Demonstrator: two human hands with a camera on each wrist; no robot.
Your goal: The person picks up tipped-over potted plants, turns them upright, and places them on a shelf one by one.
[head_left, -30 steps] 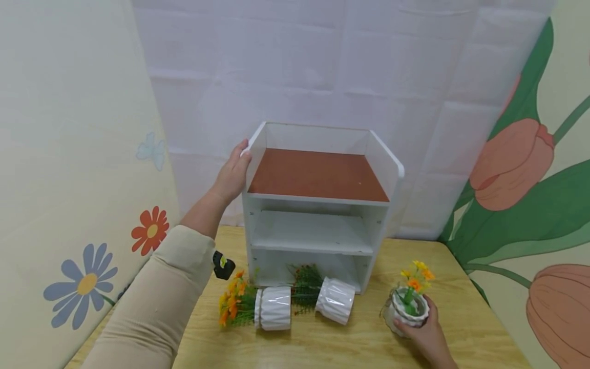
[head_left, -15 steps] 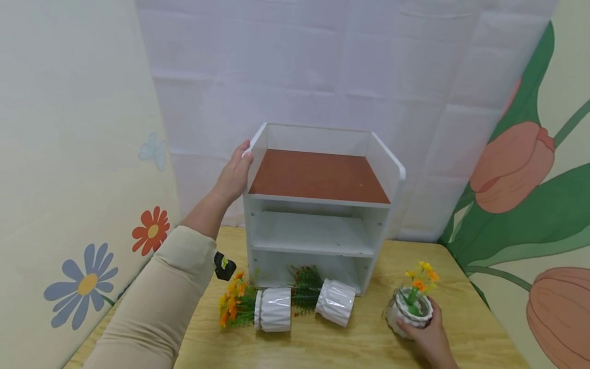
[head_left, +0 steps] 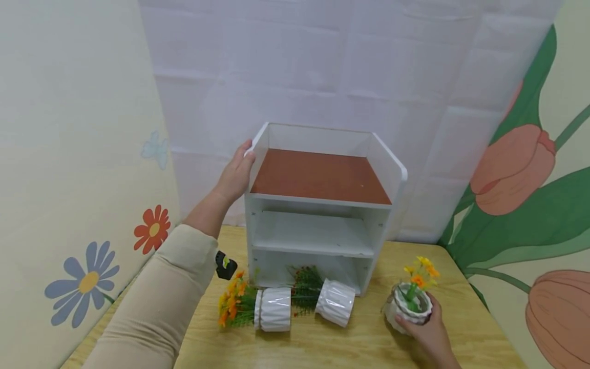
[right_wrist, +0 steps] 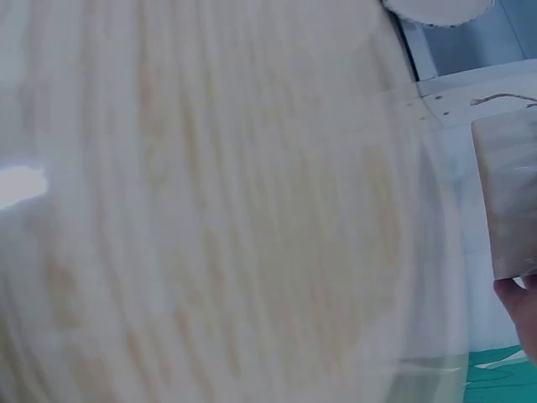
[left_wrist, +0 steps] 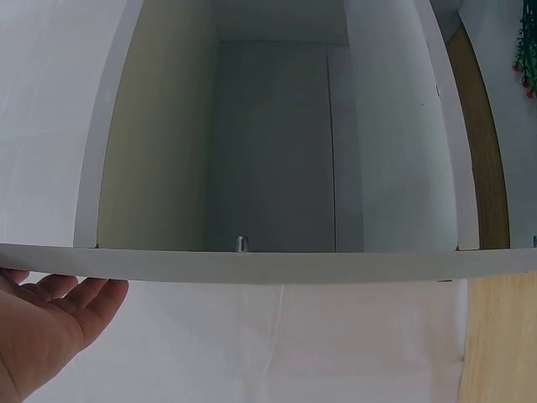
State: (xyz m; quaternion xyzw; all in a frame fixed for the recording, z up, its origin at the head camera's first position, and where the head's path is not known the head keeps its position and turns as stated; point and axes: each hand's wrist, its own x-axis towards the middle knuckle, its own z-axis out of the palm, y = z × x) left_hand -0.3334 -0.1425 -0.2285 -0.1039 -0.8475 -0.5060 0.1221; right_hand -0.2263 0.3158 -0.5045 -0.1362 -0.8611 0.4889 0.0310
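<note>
My left hand [head_left: 236,175] rests against the outer face of the white shelf unit's [head_left: 386,225] left side panel, fingertips at its upper front edge. In the left wrist view, the fingers [left_wrist: 92,306] touch that panel from outside. My right hand [head_left: 433,330] grips a white ceramic flower pot [head_left: 400,320] at the right, thumb on the near side. Yellow and orange artificial flowers [head_left: 419,277] stand up out of it. At the right edge of the right wrist view, the pot [right_wrist: 509,197] and part of the hand [right_wrist: 522,315] show; the other fingers are hidden.
Two white pots lie on their sides before the shelf: the left pot [head_left: 274,309] with orange flowers [head_left: 232,302], the right pot [head_left: 335,302] with red-berried greenery [head_left: 308,284]. A small black device [head_left: 226,265] shows beside the left cuff. Painted walls flank the wooden table [head_left: 350,348].
The flower pot in my right hand has shifted slightly, first down and right, then back up a little. My left hand stays on the shelf panel; the lying pots have not moved.
</note>
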